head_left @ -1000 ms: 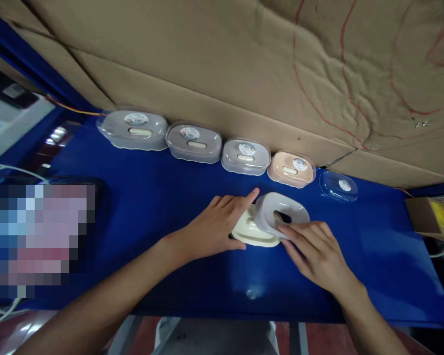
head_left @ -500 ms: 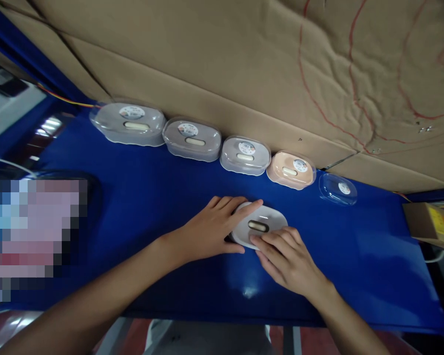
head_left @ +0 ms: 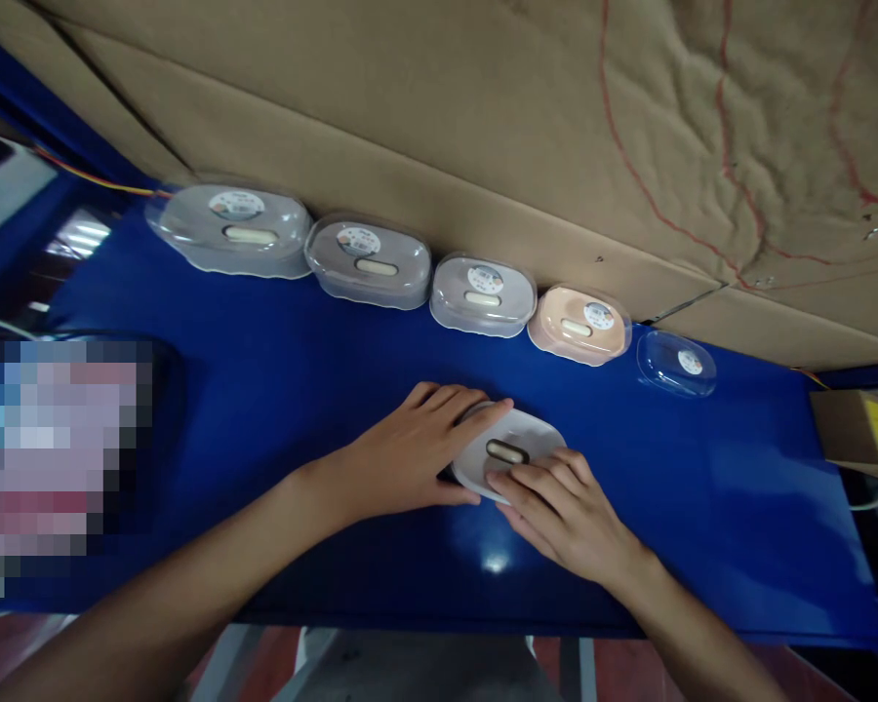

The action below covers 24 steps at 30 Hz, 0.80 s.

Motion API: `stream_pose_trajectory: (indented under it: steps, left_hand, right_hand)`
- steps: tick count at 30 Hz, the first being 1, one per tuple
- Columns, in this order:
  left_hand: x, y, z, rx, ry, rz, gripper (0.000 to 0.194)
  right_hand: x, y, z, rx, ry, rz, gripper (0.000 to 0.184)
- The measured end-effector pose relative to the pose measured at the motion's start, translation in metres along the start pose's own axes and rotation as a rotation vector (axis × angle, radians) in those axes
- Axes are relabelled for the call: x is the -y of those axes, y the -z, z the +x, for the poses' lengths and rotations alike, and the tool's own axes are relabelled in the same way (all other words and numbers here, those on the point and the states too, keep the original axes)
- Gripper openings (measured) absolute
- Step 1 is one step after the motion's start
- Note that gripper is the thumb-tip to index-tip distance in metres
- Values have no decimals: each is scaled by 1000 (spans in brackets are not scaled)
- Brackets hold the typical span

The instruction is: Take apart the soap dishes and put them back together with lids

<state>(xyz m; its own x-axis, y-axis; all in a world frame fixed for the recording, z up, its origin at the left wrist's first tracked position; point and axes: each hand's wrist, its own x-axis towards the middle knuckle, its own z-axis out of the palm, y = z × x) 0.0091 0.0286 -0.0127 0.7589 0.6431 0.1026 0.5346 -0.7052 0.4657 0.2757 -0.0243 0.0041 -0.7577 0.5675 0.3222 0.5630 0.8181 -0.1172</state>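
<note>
A light grey oval plastic box (head_left: 521,429) with a cream pill-shaped piece in a dark slot on top rests on the blue table. Around its left end my left hand (head_left: 424,448) is wrapped, thumb along the near side and index finger across the upper rim. My right hand (head_left: 567,507) grips the near right side, its fingertips on the top surface just below the slot. Part of the box's right end is hidden by the right fingers.
Along the cardboard wall (head_left: 410,117) stand several similar boxes with clear covers, among them a peach box (head_left: 581,327). A loose clear cover (head_left: 677,363) lies at the row's right end. A cardboard carton (head_left: 853,429) is at the right; a pixelated screen (head_left: 51,448) is at left.
The camera view has shifted slightly. Both hands keep nearly the same hold on the grey box, and the right fingertips sit a little more to the left.
</note>
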Motion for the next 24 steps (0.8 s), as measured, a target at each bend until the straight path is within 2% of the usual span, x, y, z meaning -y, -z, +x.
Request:
stream_pose_trajectory:
  steps: [6,11,18,24]
  left_hand:
    - [-1,1,0,-6,3,58,109]
    - [2,1,0,-4,25,100,106]
    - [1,3,2,-14,32,160,98]
    - [0,5,2,-7,47,149,94]
  right_hand:
    - [-6,-8,-7,-1,52,-17,39]
    - [-6,-13,-9,48,51,-95,39]
    - [-10,-11,-9,-23,67,-120,39]
    - [-12,-17,-16,11,34,-94,56]
